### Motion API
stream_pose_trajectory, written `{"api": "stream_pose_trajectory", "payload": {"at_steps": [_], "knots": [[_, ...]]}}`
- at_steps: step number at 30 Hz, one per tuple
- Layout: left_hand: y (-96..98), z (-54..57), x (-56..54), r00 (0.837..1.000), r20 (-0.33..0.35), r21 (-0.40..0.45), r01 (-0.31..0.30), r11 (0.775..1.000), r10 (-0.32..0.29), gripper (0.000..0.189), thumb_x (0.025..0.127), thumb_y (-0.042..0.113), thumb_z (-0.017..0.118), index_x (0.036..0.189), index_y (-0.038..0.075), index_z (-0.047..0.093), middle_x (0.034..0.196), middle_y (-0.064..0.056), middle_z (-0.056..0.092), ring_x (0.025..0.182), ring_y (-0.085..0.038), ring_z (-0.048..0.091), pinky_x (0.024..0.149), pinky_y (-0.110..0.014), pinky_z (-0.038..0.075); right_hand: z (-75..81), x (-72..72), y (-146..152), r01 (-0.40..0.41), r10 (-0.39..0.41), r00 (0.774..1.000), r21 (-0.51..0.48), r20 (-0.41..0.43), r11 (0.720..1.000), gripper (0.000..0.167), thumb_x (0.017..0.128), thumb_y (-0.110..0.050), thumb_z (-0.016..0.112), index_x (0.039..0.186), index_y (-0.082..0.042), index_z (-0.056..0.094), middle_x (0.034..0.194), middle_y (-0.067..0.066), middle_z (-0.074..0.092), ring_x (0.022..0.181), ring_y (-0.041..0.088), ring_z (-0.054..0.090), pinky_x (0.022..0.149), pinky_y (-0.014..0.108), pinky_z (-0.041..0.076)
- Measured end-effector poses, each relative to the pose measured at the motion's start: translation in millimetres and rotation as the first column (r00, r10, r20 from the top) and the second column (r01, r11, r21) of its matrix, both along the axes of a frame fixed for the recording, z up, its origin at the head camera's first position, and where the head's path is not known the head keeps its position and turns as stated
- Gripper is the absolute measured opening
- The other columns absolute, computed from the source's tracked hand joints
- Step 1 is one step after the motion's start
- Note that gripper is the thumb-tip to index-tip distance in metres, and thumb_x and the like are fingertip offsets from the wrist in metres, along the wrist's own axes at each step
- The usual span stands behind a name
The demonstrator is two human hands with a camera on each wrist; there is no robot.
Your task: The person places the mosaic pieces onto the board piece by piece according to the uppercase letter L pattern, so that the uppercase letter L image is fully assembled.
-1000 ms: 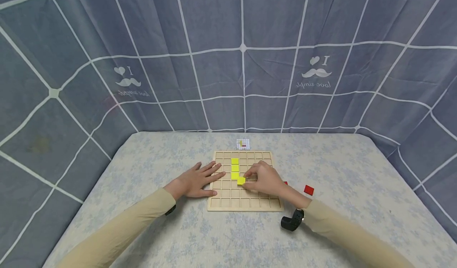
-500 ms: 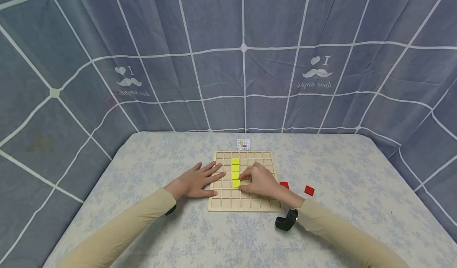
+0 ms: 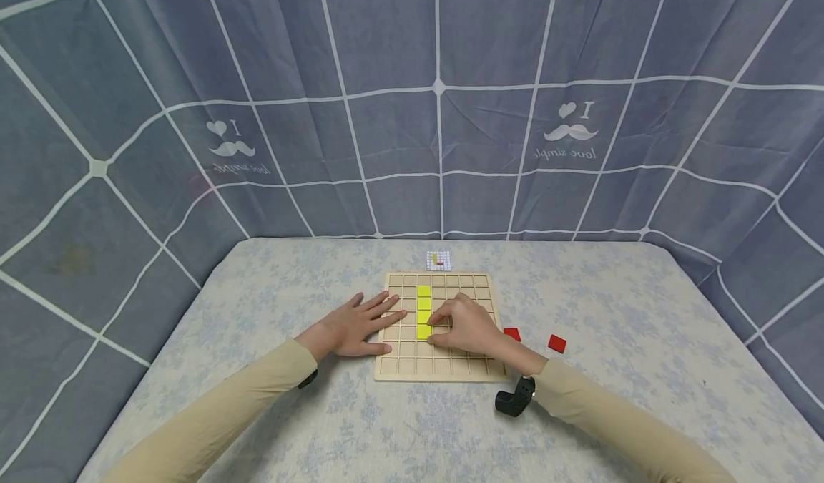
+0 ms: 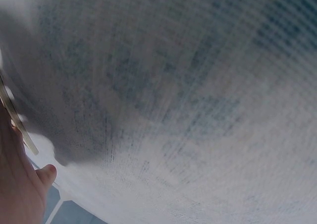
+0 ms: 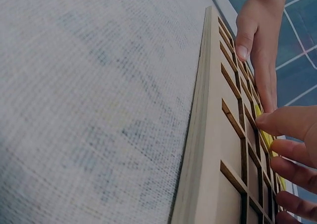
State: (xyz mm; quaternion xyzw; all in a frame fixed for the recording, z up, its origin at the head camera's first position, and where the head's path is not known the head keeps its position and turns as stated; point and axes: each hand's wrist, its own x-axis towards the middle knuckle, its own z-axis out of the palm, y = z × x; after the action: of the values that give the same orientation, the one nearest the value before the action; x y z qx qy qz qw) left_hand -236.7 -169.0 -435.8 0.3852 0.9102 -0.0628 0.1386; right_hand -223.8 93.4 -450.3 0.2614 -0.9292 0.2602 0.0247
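On a wooden grid board (image 3: 450, 376), several yellow square tiles make a straight column running toward me. My right hand (image 3: 473, 325) pinches the nearest yellow tile (image 3: 423, 332) by its right side between thumb and forefinger, and this tile lies in line with the others. The right wrist view shows thumb and fingers of that hand (image 5: 297, 144) low over the grid at the yellow tiles (image 5: 266, 137). Spread flat, my left hand (image 3: 357, 325) rests on the board's left edge with straight fingers. In the left wrist view only part of the left hand (image 4: 22, 179) shows.
Two red tiles lie right of the board, a nearer red tile (image 3: 512, 333) partly behind my right wrist and a farther red tile (image 3: 557, 343). A small card (image 3: 438, 260) with a grid pattern lies behind the board. Patterned cloth (image 3: 309, 275) covers the table.
My right hand has brought the yellow tile slightly left and down, from tilted above the grid to flat at the near end of the column. The left hand stays put.
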Motion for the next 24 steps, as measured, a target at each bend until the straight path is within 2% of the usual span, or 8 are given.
{"api": "stream_pose_trajectory", "payload": {"at_steps": [10,17,24], "knots": [[1.0,-1.2,-0.6,1.000,-0.001,0.003,0.009,1.000,-0.009,0.071,0.096,0.065,0.033,0.155,0.031,0.015,0.164,0.000,0.007,0.151,-0.024,0.008,0.117,-0.058,0.017,8.2,1.8,7.7,-0.009,0.009,1.000,-0.027,0.024,1.000,0.021,0.072,-0.032,0.083,0.089,-0.020,0.078,0.090,-0.009,0.073,0.082,0.008,0.053,0.067,0.024,0.045],[-0.1,-2.4,-0.4,1.000,0.003,0.012,0.021,1.000,-0.021,0.071,0.096,0.065,0.033,0.156,0.031,0.014,0.164,-0.001,0.006,0.151,-0.025,0.006,0.117,-0.058,0.017,22.4,-1.3,32.9,0.027,-0.026,0.999,-0.046,0.023,0.999,0.022,0.075,-0.028,0.081,0.094,-0.018,0.077,0.089,-0.005,0.071,0.090,0.015,0.060,0.073,0.033,0.051],[-1.2,-0.6,0.1,1.000,0.001,0.022,0.013,1.000,-0.013,0.071,0.096,0.065,0.034,0.155,0.032,0.014,0.164,0.000,0.006,0.151,-0.024,0.007,0.116,-0.058,0.017,31.5,-3.1,62.9,0.066,-0.066,0.998,-0.009,0.017,0.998,0.025,0.077,-0.030,0.080,0.097,-0.016,0.077,0.089,-0.003,0.070,0.088,0.019,0.059,0.069,0.032,0.049]]}}
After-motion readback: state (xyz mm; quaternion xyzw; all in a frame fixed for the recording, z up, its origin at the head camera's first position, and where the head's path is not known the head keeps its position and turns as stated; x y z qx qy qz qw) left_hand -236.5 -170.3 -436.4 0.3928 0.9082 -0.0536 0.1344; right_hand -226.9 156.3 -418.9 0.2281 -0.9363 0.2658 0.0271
